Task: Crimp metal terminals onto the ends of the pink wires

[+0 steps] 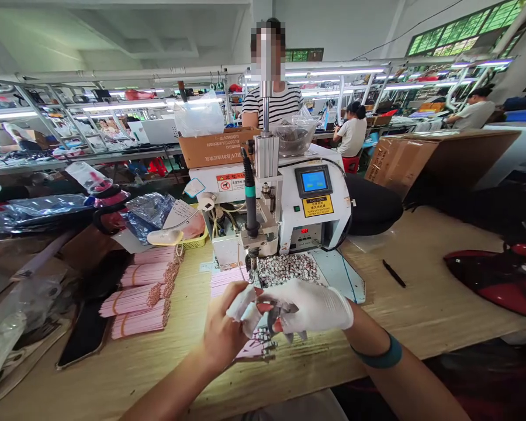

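My left hand [223, 327], with white covers on some fingers, is closed in a pinch just below the soldering head [253, 257] of a bench soldering machine [318, 166]. Beside it, my right hand [315, 304] wears a white glove with worn, greyed fingertips. Its fingers are curled in against the left fingertips. Whatever lies between the fingers is too small and hidden to name. Behind the right hand spreads a pile of small metallic parts [287, 269]. Pink wires [225, 280] lie behind the left hand, and more wires with dark ends [258, 345] lie beneath both hands.
Bundled pink wires [135, 316] are stacked at left, near a dark flat tray [90, 318] and a yellow basket [195, 241]. A black pen [393, 273] lies at right, before a red-and-black object [491, 278]. A co-worker in stripes [284, 99] is behind the machine.
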Available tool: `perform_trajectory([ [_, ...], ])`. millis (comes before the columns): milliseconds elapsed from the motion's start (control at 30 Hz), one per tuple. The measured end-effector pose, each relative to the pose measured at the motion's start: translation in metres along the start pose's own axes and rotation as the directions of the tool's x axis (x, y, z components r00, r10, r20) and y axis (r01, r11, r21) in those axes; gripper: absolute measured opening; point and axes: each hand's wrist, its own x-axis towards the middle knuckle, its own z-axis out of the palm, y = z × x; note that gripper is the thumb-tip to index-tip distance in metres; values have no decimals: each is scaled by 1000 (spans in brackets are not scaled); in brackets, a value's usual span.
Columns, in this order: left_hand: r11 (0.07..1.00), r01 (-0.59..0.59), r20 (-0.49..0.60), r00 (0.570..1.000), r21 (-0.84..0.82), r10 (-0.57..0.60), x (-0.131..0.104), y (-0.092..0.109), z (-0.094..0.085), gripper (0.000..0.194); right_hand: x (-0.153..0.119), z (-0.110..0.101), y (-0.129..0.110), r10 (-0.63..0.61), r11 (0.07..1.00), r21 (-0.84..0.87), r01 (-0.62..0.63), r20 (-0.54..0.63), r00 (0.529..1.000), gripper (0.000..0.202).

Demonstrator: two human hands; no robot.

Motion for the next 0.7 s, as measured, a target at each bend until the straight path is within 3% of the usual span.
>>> perform_trajectory([
  [200, 1000, 9, 61, 998, -30, -7, -1, -2, 2, 10, 6, 8, 8, -101, 985, -152, 85, -103, 989, 29],
  [433, 998, -4, 75, 997, -59, 8, 3, 0, -10, 6, 2, 5, 5, -20, 994, -106, 11, -86, 996, 36],
  [533, 997, 69, -61, 996, -45, -72, 9, -17, -25, 9, -5, -6, 5, 145, 987, -29, -155, -217, 965, 45],
  [600, 989, 150, -161, 976, 1, -148, 11, -35, -33, 8, -8, -15, 10, 197, 972, -52, -230, -357, 913, 35],
  [667, 972, 223, -67, 974, 72, -218, 13, -52, -34, 11, -8, -23, 18, 159, 954, -153, -256, -466, 870, 22],
  [700, 962, 254, 60, 964, 101, -261, 13, -59, -33, 11, -8, -26, 23, 137, 943, -200, -265, -494, 858, 18],
])
